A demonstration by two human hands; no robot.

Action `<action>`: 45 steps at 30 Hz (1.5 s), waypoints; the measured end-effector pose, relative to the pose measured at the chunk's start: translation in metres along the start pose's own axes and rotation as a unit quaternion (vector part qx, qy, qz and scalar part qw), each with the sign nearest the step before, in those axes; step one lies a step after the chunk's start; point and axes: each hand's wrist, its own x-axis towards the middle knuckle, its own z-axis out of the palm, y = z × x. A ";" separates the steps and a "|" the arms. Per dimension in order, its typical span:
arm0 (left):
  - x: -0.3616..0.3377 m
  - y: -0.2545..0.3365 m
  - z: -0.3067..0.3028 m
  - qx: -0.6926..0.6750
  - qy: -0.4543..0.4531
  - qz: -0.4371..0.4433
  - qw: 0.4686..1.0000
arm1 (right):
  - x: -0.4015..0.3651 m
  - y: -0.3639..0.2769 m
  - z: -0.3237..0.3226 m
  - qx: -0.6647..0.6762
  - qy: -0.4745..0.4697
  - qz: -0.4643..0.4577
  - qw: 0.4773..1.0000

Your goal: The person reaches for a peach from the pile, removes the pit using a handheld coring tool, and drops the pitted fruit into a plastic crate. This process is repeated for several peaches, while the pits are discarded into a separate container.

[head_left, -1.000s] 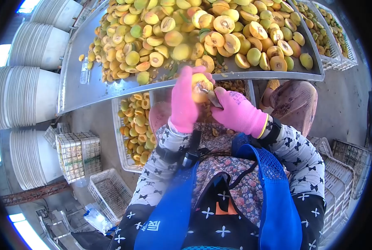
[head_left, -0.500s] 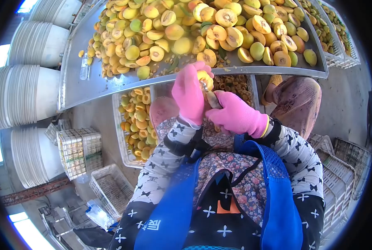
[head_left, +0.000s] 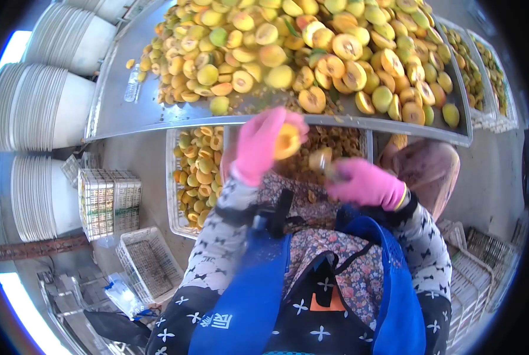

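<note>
Head view. Our right hand (head_left: pixel 368 184) has curled fingers touching a pale half (head_left: pixel 320 158); blur means we cannot tell the grip. Left hand (head_left: pixel 257 147) fingers close around a cut fruit (head_left: pixel 288 141). Farther off are a crate (head_left: pixel 171 177) and a worktop (head_left: pixel 128 112) of heaped fruit (head_left: pixel 276 53).

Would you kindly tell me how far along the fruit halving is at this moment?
Done: many cut halves fill the white crate below the metal table, and more lie cut on top. In hand: the left hand holds an opened half; the right hand grips a second piece, too blurred to identify. Left: much of the pile looks whole, so plenty remains.
</note>
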 end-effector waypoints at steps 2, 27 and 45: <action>-0.017 0.022 -0.062 0.283 0.072 -0.037 0.956 | -0.006 0.039 -0.002 -0.360 0.008 -0.018 0.933; 0.110 -0.038 -0.077 0.209 0.029 0.092 0.973 | -0.006 0.019 -0.013 -0.143 0.262 -0.094 0.950; 0.067 -0.016 -0.002 -0.284 -0.142 0.082 0.945 | -0.007 -0.002 -0.001 -0.125 0.370 -0.187 0.901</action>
